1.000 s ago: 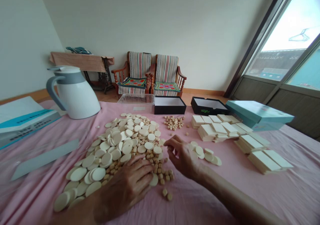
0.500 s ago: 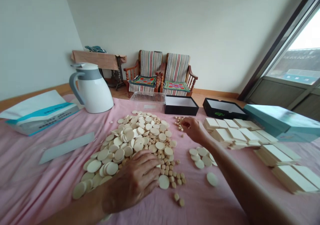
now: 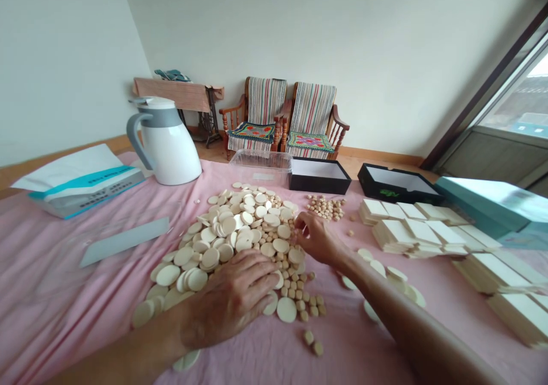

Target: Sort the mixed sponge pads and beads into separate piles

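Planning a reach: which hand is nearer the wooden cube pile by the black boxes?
Right: the right hand, just short of the cube pile; the left hand, farther back over discs.

L hand [image 3: 237, 293] & R hand [image 3: 320, 239] bare

The head camera looks forward and down across the nearby pink cloth [image 3: 357, 342], facing the wall [image 3: 342, 48].

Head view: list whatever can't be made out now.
In the head view:
What lies under the left hand: hidden by the hand itself.
Whether the right hand grips anything: its curled fingers hide it.
Some round wooden discs: partly behind the right forearm.
Teal box: cut off by the right edge.
Lettering on the blue-and-white packet: blurred.
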Tool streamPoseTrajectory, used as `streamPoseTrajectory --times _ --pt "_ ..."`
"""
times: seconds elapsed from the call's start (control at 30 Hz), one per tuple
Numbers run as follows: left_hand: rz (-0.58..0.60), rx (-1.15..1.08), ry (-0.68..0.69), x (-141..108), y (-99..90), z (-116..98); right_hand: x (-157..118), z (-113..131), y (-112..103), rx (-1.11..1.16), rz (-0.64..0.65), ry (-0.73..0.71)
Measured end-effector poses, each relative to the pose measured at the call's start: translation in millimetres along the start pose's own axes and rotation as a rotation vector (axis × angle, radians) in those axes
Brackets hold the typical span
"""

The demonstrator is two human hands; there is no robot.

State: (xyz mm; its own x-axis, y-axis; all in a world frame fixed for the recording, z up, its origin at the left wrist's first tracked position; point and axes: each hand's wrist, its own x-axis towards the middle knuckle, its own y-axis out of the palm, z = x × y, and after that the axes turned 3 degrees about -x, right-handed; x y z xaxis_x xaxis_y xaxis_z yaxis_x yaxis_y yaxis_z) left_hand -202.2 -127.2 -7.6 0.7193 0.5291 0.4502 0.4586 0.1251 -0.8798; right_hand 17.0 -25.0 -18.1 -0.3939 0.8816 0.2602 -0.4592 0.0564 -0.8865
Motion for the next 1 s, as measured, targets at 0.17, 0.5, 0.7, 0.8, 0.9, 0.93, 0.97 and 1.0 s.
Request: streamPoseTrajectory --times 0.17,0.5,0.7,0.8,0.9,0.93,0.97,1.0 --pt "0.005 -0.005 0.006 -1.0 1.5 0.4 6.4 -31.2 -25.2 -0.179 -0.184 0.122" --pt "0.005 -0.018 -0.009 -0.5 2.8 -0.2 1.7 -14.6 -6.4 0.111 0.030 -0.089" --pt "0.007 -0.012 -0.006 -1.3 3.0 -0.1 -4.1 0.0 11.3 0.090 0.026 -0.097" --pt "0.014 -0.009 -0.010 -1.6 3.3 0.5 -4.3 1.0 14.6 0.093 0.005 -0.088" --pt "0.011 -0.010 -0.011 -1.4 3.4 0.6 -2.7 1.0 12.7 0.109 -0.012 -0.065" --pt "0.008 -0.009 -0.010 -1.3 3.4 0.5 -1.7 -0.2 10.2 0.105 -0.023 -0.059" --pt "0.007 -0.007 -0.011 -1.2 3.4 0.4 -0.4 -2.5 6.8 0.089 -0.043 -0.052" --pt "0.007 -0.005 -0.012 -1.1 3.3 0.3 1.0 -6.0 2.4 0.057 -0.070 -0.040"
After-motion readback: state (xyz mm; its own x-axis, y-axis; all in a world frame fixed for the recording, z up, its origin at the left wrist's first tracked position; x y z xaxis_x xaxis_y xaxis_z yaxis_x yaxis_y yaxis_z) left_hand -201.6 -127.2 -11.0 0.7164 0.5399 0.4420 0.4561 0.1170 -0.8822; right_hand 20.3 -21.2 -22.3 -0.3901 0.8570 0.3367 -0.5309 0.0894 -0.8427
